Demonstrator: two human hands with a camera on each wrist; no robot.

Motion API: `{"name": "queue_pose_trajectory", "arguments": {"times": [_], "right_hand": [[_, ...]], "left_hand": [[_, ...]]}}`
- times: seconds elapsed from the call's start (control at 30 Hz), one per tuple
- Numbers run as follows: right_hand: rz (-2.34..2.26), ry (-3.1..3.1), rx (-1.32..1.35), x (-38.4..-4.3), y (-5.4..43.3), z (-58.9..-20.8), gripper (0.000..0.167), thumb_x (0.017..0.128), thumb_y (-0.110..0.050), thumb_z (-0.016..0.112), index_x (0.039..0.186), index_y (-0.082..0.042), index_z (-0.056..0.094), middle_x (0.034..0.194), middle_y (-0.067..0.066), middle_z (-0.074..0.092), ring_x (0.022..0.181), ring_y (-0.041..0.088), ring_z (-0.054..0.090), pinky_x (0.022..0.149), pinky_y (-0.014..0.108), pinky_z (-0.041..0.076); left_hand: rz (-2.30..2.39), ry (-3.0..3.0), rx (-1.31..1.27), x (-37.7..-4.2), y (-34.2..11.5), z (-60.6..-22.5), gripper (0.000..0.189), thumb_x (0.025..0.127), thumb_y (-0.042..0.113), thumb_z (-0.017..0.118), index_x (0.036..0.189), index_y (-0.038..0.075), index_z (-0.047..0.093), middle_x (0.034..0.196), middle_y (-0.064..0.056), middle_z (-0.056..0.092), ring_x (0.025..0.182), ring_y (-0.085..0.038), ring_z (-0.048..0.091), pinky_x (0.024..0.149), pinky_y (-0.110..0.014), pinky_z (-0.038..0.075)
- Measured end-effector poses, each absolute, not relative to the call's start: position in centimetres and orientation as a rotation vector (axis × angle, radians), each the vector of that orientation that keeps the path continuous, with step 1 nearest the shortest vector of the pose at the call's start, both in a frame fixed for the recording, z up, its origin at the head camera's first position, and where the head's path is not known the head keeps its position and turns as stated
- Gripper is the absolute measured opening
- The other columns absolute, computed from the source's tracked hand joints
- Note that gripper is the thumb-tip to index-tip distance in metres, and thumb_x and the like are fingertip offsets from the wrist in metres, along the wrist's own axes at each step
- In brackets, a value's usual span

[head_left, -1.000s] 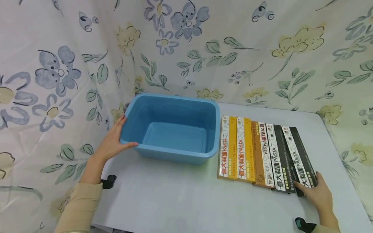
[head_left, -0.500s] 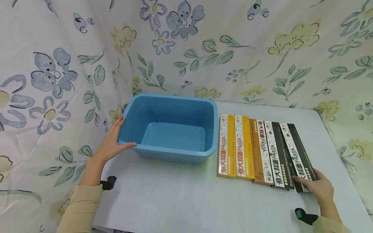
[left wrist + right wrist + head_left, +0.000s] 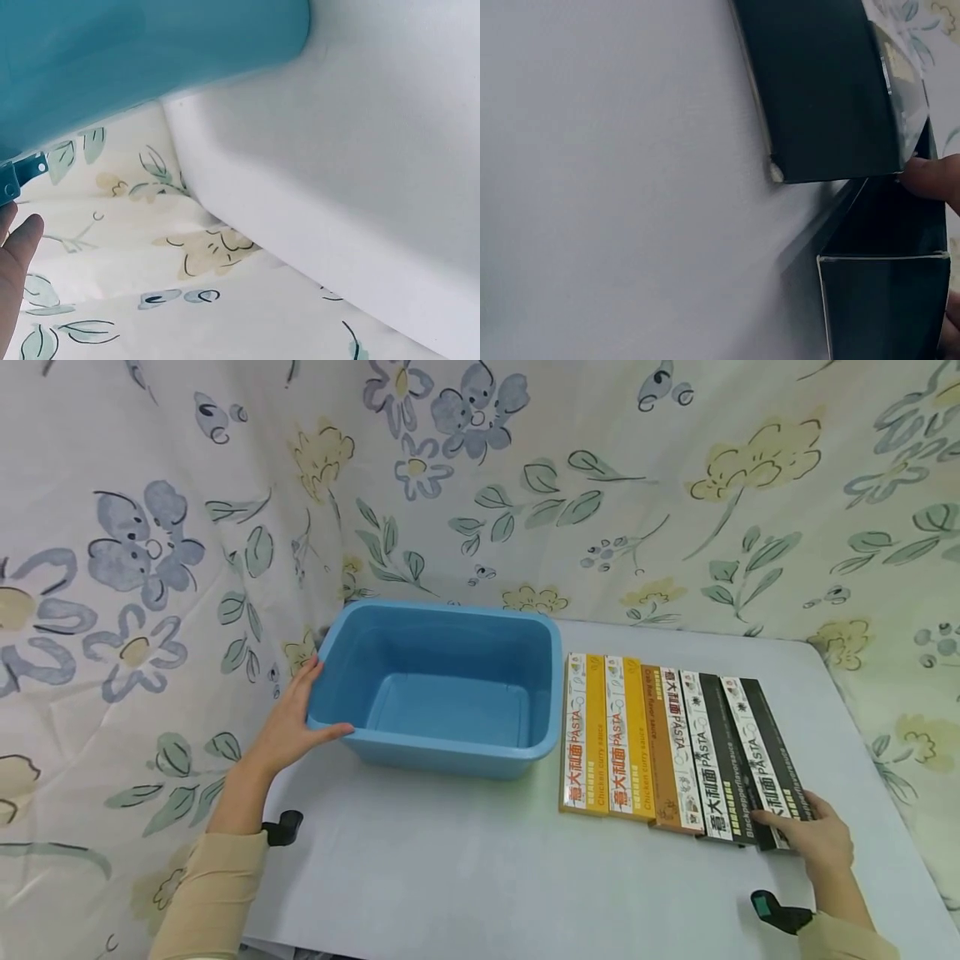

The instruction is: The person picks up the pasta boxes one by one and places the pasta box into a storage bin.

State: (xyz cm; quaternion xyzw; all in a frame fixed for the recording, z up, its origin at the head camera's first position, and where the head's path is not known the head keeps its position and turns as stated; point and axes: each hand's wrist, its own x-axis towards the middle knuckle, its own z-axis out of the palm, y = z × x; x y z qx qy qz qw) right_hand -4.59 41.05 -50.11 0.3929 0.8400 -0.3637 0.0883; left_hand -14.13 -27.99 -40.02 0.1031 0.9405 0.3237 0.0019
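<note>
On the white desk (image 3: 450, 860), one black box (image 3: 763, 752) is pinched by the right hand (image 3: 817, 835); the second black box (image 3: 715, 752) could be snagged by the thumb (image 3: 930, 178) just beside it. One brown box (image 3: 671, 750) and two yellow boxes (image 3: 592, 735) are counted next, then one blue tub (image 3: 450, 760), its corner spanned by the spread left hand (image 3: 288, 727).

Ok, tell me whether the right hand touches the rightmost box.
Touching: in the head view, the right hand grips the rightmost box between thumb and fingers.
</note>
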Motion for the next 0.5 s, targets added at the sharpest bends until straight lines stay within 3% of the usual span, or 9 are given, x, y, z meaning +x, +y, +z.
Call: {"name": "queue_pose_trajectory", "arguments": {"times": [0.23, 0.5], "right_hand": [[-1.104, 2.501, 1.218, -4.6, 41.0, -49.5, 0.104, 0.081, -0.037, 0.074, 0.155, -0.003, 0.010, 0.154, 0.033, 0.015, 0.138, 0.053, 0.017, 0.108, 0.062, 0.024], [-1.059, 2.575, 1.283, -4.1, 40.3, -48.7, 0.098, 0.083, -0.038, 0.073, 0.154, -0.003, 0.015, 0.151, 0.033, 0.024, 0.133, 0.052, 0.025, 0.104, 0.060, 0.026]], "left_hand": [[1.024, 2.941, 0.304, -14.1, -27.9, -39.9, 0.108, 0.081, 0.042, 0.076, 0.157, 0.007, 0.009, 0.163, -0.013, 0.004, 0.144, -0.046, 0.011, 0.100, -0.075, 0.023], [1.032, 2.942, 0.296, -14.1, -27.9, -39.9, 0.108, 0.080, 0.042, 0.077, 0.157, 0.006, 0.009, 0.162, -0.014, 0.004, 0.144, -0.046, 0.011, 0.100, -0.075, 0.023]]}}
